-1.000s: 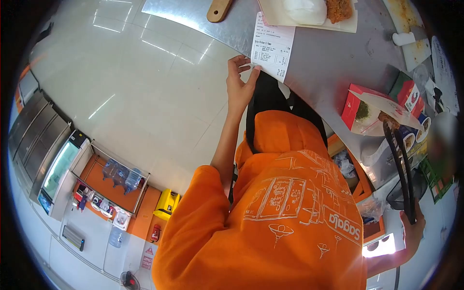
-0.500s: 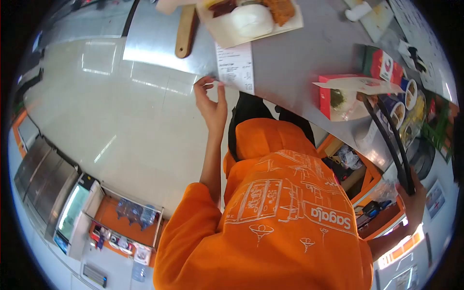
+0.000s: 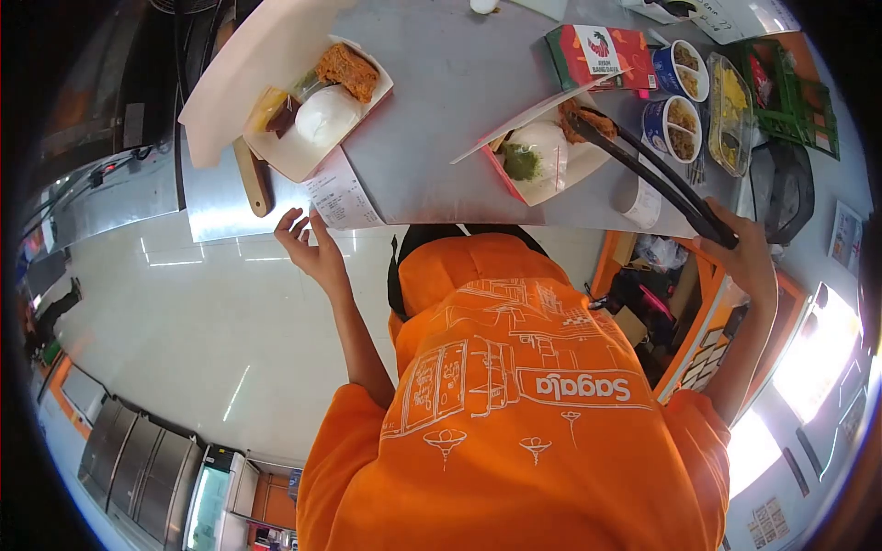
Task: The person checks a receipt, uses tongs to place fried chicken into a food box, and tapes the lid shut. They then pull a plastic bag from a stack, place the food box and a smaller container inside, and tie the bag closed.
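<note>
Black tongs are gripped in my right hand. Their tips touch a piece of fried chicken inside the right-hand food box, beside white rice topped with green sauce. My left hand hovers at the counter's front edge, fingers apart and holding nothing. Close to it lies a printed receipt, partly under a second open box. That box contains a mound of rice, fried chicken and sauce packets.
Behind the right-hand box sits a closed red and green box. Two blue paper cups of food and a clear tray stand to the right. A wooden handle sticks out toward the front edge at left. The metal counter spans between.
The view has swung, bringing both boxes more fully into sight. My right hand has kept the tongs at the right-hand box. My left hand remains near the receipt, fingers apart.
</note>
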`<state>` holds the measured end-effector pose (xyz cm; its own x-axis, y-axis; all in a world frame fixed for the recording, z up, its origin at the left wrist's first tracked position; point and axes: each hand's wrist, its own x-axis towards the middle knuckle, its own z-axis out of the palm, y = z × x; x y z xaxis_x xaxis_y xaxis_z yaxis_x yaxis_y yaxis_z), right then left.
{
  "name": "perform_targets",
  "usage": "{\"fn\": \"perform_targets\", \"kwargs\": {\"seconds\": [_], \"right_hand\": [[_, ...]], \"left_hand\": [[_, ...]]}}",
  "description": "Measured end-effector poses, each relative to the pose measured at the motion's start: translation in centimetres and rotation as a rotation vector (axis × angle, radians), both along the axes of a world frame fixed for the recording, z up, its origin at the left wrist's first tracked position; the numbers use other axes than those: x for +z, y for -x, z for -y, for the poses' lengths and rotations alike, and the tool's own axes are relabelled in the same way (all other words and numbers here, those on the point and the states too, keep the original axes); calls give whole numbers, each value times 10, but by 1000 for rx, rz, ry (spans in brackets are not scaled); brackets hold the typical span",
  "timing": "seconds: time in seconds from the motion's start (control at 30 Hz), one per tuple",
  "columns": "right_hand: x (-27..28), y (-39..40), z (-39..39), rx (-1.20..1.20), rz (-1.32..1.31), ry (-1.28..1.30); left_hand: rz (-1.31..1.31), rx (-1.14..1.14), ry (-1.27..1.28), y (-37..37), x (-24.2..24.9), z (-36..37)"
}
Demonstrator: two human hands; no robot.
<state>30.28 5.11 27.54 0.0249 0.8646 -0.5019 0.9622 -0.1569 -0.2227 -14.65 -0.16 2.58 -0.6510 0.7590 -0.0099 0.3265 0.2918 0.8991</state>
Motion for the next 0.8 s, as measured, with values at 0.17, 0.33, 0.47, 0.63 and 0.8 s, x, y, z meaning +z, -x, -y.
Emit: {"fn": "perform_targets", "kwargs": {"seconds": [0.17,0.33,0.47,0.63,0.8], "right_hand": [[23,-10,10,-226,-15,140],[42,-52,34,-472,-199,176],[69,-96,53,-376,-441,101],[79,-48,67,-309,-494,-47],[26,125,12,-387,-524,221]], "left_hand": [[63,31,-45,-11,1,-5],[116,89,-83,-19,2,-5],[126,161,-92,-16,1,2],[286,122,-153,12,-13,-17],[557,-101,-47,59,-10,-45]]}}
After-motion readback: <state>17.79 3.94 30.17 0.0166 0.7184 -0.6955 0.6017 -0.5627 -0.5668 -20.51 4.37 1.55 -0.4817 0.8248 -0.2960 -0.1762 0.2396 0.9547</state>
